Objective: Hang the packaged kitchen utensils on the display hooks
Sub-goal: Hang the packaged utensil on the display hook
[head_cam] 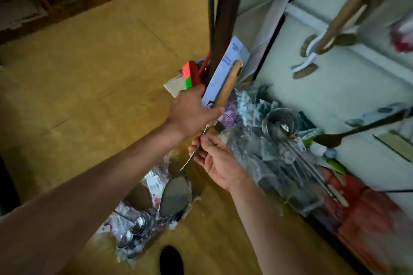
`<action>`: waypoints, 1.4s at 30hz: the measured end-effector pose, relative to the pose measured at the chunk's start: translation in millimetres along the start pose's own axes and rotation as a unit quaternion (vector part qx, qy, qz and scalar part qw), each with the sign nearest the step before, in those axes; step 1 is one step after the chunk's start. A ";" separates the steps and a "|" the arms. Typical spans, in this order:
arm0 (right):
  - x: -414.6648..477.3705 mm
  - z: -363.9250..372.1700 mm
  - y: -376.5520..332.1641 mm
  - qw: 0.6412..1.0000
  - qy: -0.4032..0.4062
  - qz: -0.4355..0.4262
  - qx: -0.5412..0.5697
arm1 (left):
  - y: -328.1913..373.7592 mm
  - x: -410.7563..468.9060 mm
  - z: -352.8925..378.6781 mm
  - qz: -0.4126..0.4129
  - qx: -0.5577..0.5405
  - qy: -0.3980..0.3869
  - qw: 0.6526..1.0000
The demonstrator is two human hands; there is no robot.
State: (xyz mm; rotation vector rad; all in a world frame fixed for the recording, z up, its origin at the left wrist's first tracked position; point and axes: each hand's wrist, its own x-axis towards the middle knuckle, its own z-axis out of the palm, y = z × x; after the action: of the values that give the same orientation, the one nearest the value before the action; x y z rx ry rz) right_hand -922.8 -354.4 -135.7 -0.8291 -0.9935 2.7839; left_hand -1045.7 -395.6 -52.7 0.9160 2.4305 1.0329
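Holding packaged utensil diagonal, wooden handle up-right, blade down-left, left hand grip clamped mid-shaft, right hand pinching blade

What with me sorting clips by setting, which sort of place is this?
Likely a household-goods shop: brushes hang on a white display panel, packaged spoons lie heaped below it, and the left hand holds a carded utensil.

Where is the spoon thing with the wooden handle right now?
The wooden-handled utensil is in the middle of the head view, gripped by the left hand. The right hand pinches its metal end just below, and a dark post stands right behind it.
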 end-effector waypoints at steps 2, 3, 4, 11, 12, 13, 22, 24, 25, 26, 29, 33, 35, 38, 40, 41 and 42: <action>-38.1 -27.7 -14.1 0.997 -0.011 0.006 0.081 | 47.4 -16.5 39.9 0.015 0.083 0.012 0.996; -58.7 -42.4 -20.2 0.994 -0.007 -0.003 0.108 | 70.3 -25.0 60.4 0.017 0.109 0.012 0.994; -79.3 -59.7 -26.2 0.992 0.001 -0.014 0.124 | 92.9 -33.3 80.9 0.025 0.124 0.007 0.992; -240.7 -191.6 -73.2 0.981 0.066 -0.085 0.162 | 245.3 -115.1 209.5 0.114 0.095 -0.091 0.985; -266.8 -210.4 -81.9 0.979 0.083 -0.097 0.158 | 264.4 -127.0 227.7 0.120 0.062 -0.110 0.985; -294.2 -228.6 -90.7 0.978 0.104 -0.107 0.147 | 281.2 -138.3 247.1 0.120 0.015 -0.139 0.983; -481.7 -391.6 -75.6 0.686 0.530 -0.401 -0.296 | 360.5 -235.6 404.4 0.000 -0.318 -0.563 0.763; -519.9 -425.5 -75.8 0.599 0.586 -0.412 -0.357 | 388.9 -260.2 432.7 0.069 -0.262 -0.545 0.793; -538.0 -442.4 -78.9 0.563 0.604 -0.419 -0.377 | 404.6 -273.5 443.3 0.121 -0.227 -0.526 0.810; -554.9 -455.5 -85.2 0.541 0.614 -0.420 -0.392 | 418.6 -285.9 451.9 0.162 -0.204 -0.514 0.817; -587.7 -485.2 -97.2 0.556 0.604 -0.398 -0.410 | 451.4 -320.8 470.7 0.242 -0.211 -0.510 0.798; -598.3 -505.4 -101.5 0.638 0.568 -0.406 -0.326 | 477.4 -330.3 490.5 0.306 -0.163 -0.495 0.797; -602.9 -508.3 -104.4 0.682 0.542 -0.397 -0.288 | 485.9 -329.9 498.7 0.309 -0.146 -0.503 0.794; -606.9 -512.1 -103.3 0.751 0.486 -0.393 -0.213 | 494.6 -331.3 515.6 0.237 -0.194 -0.512 0.802; -608.7 -516.4 -96.2 0.785 0.459 -0.379 -0.171 | 496.1 -328.3 534.8 0.226 -0.188 -0.496 0.817; -608.8 -517.6 -91.4 0.798 0.451 -0.371 -0.151 | 494.6 -326.5 543.1 0.221 -0.174 -0.496 0.821; -607.9 -517.9 -86.1 0.805 0.455 -0.361 -0.120 | 493.1 -326.7 549.4 0.209 -0.169 -0.508 0.818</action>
State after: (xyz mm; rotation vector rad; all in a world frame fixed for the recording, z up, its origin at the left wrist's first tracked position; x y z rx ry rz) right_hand -149.1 -138.6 -134.3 -1.2665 -1.1042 1.3597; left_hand -304.4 -76.1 -41.9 1.4156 1.1450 0.7427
